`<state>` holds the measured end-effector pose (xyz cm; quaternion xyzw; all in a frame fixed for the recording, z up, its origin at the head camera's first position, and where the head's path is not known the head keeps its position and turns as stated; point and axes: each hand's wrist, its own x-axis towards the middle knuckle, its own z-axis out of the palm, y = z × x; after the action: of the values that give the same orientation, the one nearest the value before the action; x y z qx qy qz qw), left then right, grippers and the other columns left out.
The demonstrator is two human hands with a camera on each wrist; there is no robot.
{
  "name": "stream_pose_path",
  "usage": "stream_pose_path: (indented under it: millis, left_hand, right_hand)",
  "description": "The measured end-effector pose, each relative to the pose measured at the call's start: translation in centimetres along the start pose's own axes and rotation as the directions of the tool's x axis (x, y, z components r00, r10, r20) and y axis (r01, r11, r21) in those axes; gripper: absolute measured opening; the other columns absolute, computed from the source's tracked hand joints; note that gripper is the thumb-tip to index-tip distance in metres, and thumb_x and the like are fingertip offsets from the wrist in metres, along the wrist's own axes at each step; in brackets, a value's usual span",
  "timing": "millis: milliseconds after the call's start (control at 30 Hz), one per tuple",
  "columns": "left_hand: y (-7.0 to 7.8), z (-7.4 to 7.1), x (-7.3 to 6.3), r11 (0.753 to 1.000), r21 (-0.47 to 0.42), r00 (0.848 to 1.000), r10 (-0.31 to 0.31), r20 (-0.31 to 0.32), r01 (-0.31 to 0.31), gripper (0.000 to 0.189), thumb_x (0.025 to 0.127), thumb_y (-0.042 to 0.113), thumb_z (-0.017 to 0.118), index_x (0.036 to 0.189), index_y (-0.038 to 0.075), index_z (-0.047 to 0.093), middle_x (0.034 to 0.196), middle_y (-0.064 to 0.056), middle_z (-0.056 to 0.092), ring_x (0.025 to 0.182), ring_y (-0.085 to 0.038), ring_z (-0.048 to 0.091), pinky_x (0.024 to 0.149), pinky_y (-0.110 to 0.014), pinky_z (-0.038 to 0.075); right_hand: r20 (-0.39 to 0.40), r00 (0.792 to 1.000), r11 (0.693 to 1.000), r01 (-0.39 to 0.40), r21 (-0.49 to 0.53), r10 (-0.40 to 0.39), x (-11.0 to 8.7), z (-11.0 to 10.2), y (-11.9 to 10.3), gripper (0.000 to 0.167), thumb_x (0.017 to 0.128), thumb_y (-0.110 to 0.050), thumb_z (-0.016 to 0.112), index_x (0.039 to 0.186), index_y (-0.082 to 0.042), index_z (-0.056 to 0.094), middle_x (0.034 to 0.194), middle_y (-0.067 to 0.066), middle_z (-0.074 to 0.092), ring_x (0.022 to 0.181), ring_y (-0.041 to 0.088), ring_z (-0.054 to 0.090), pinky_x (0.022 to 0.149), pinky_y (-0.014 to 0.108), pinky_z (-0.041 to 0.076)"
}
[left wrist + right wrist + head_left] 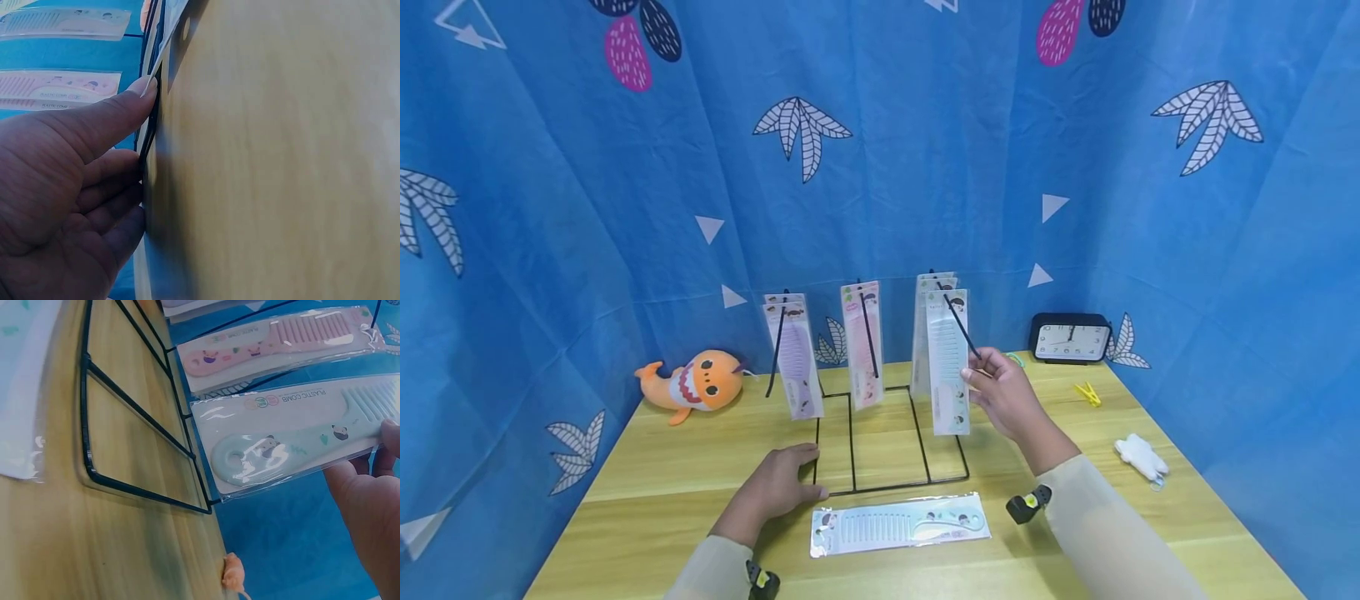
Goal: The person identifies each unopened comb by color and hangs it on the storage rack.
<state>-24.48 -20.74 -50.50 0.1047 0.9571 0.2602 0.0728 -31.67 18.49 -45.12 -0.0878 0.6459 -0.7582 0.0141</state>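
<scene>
My right hand [1003,392] pinches the edge of a green plastic comb in a clear packet [950,367], which hangs at the front of the rack's right hook. Other packets hang behind it. The left hand [778,483] rests at the front left corner of the black wire display rack [891,486], its fingers touching the base wire. In the left wrist view its thumb [115,119] lies by a packet edge. Another packaged green comb [900,523] lies flat before the rack. A packaged pink comb [862,346] hangs on the middle hook, packaged purple combs [795,358] on the left one.
An orange shark plush [696,386] lies at the back left of the wooden table [647,492]. On the right are a black clock [1070,337], a yellow clip [1087,394] and a small white plush [1141,457]. Blue curtains [895,208] surround the table.
</scene>
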Motion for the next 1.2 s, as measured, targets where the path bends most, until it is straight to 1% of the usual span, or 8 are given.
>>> stream_pose_path:
  millis: [167, 400, 533, 667, 800, 900, 1033, 1200]
  left_hand:
    - [0.0, 0.0, 0.0, 1.000, 0.002, 1.000, -0.003, -0.001, 0.003, 0.069, 0.090, 0.027, 0.091, 0.147, -0.002, 0.065, 0.161, -0.016, 0.058, 0.154, -0.043, 0.049, 0.129, -0.060, 0.041]
    - [0.1, 0.0, 0.0, 1.000, 0.000, 1.000, -0.002, 0.002, 0.002, 0.069, 0.090, 0.027, 0.091, 0.147, -0.002, 0.065, 0.161, -0.017, 0.058, 0.154, -0.043, 0.049, 0.129, -0.060, 0.041]
    - [0.1, 0.0, 0.0, 1.000, -0.001, 1.000, -0.004, 0.001, 0.004, 0.070, 0.090, 0.027, 0.092, 0.147, -0.002, 0.065, 0.161, -0.017, 0.058, 0.154, -0.043, 0.049, 0.129, -0.060, 0.041]
    - [0.1, 0.0, 0.0, 1.000, 0.007, 1.000, -0.005, 0.001, 0.005, 0.070, 0.090, 0.028, 0.091, 0.148, -0.001, 0.065, 0.162, -0.016, 0.058, 0.154, -0.043, 0.049, 0.129, -0.060, 0.041]
    - [0.0, 0.0, 0.1, 1.000, 0.009, 1.000, -0.008, 0.003, 0.008, 0.070, 0.090, 0.029, 0.092, 0.148, -0.001, 0.065, 0.162, -0.016, 0.058, 0.154, -0.043, 0.049, 0.129, -0.060, 0.041]
    - [0.0, -0.1, 0.1, 1.000, 0.004, 1.000, -0.014, 0.007, 0.014, 0.071, 0.090, 0.029, 0.091, 0.148, -0.001, 0.065, 0.162, -0.016, 0.057, 0.154, -0.043, 0.048, 0.129, -0.060, 0.040]
    - [0.1, -0.1, 0.0, 1.000, -0.003, 1.000, -0.018, 0.007, 0.018, 0.070, 0.090, 0.028, 0.091, 0.148, -0.001, 0.065, 0.162, -0.016, 0.057, 0.154, -0.043, 0.048, 0.129, -0.060, 0.041]
    - [0.2, -0.1, 0.0, 1.000, -0.002, 1.000, -0.014, 0.003, 0.014, 0.069, 0.090, 0.027, 0.091, 0.148, -0.002, 0.065, 0.162, -0.017, 0.058, 0.154, -0.043, 0.049, 0.129, -0.060, 0.041]
  right_hand:
    - [-0.025, 0.999, 0.999, -0.027, -0.030, 0.027, 1.0, 0.2, -0.2, 0.020, 0.109, -0.003, 0.062, 0.129, -0.004, 0.059, 0.122, 0.003, 0.059, 0.121, 0.020, 0.062, 0.101, 0.035, 0.063]
    - [-0.052, 0.998, 0.999, -0.048, -0.024, 0.047, 1.6, 0.3, 0.0, 0.021, 0.110, -0.004, 0.062, 0.130, -0.006, 0.059, 0.124, 0.004, 0.059, 0.122, 0.019, 0.062, 0.104, 0.035, 0.062]
    - [-0.084, 0.996, 0.997, -0.041, -0.069, 0.035, 1.9, 0.5, 0.0, 0.022, 0.109, -0.005, 0.063, 0.131, -0.004, 0.059, 0.126, 0.006, 0.058, 0.125, 0.023, 0.061, 0.110, 0.040, 0.061]
    - [-0.126, 0.992, 0.986, -0.048, -0.159, 0.028, 2.2, 0.6, -0.1, 0.025, 0.110, -0.011, 0.065, 0.133, -0.003, 0.060, 0.135, 0.013, 0.060, 0.134, 0.030, 0.061, 0.114, 0.046, 0.060]
    - [-0.148, 0.989, 0.966, -0.055, -0.252, 0.018, 2.4, 0.8, -0.2, 0.024, 0.110, -0.015, 0.066, 0.132, -0.004, 0.064, 0.140, 0.017, 0.062, 0.137, 0.035, 0.063, 0.110, 0.046, 0.062]
    - [-0.139, 0.990, 0.957, -0.042, -0.287, 0.002, 2.6, 0.9, -0.2, 0.022, 0.111, -0.014, 0.065, 0.129, -0.002, 0.065, 0.138, 0.018, 0.065, 0.135, 0.035, 0.066, 0.106, 0.043, 0.065]
    - [-0.124, 0.992, 0.953, -0.018, -0.301, -0.021, 2.6, 1.3, -0.2, 0.020, 0.110, -0.011, 0.065, 0.126, 0.001, 0.063, 0.134, 0.020, 0.068, 0.132, 0.035, 0.067, 0.104, 0.043, 0.066]
    - [-0.115, 0.993, 0.946, -0.007, -0.323, -0.032, 2.5, 1.4, -0.2, 0.020, 0.110, -0.011, 0.064, 0.127, 0.000, 0.061, 0.136, 0.021, 0.068, 0.132, 0.037, 0.067, 0.105, 0.045, 0.066]
